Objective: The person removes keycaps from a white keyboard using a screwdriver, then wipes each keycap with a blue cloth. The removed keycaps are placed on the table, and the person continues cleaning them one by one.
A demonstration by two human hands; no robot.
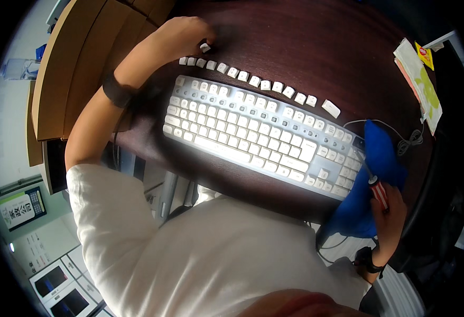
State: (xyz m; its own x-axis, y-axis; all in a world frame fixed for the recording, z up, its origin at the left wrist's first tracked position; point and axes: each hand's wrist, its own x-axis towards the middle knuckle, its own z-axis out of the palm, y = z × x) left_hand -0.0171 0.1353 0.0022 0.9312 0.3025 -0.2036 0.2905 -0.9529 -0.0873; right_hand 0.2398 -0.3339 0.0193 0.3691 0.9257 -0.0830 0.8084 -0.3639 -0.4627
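A white full-size mechanical keyboard [236, 125] lies slanted on the dark table. Below its function keys runs a row of bare switches [263, 116]. Beyond the back edge, loose white keycaps [243, 75] form a line, with one wide keycap [331, 108] at the right end. My left hand [186, 35] is past the left end of this line, its fingertips pinching a small white keycap [204, 47]. In my right hand [392, 208] is a screwdriver [379, 193] with a red-and-white handle. Its shaft points at the keyboard's right side; whether the tip touches cannot be made out.
A blue cloth [380, 152] covers part of the keyboard's right end and hangs over the table edge. Nearby lies a coiled cable [410, 142]. Papers or packets [424, 87] rest at far right. Brown cardboard boxes [93, 55] stand at left, close to my left arm.
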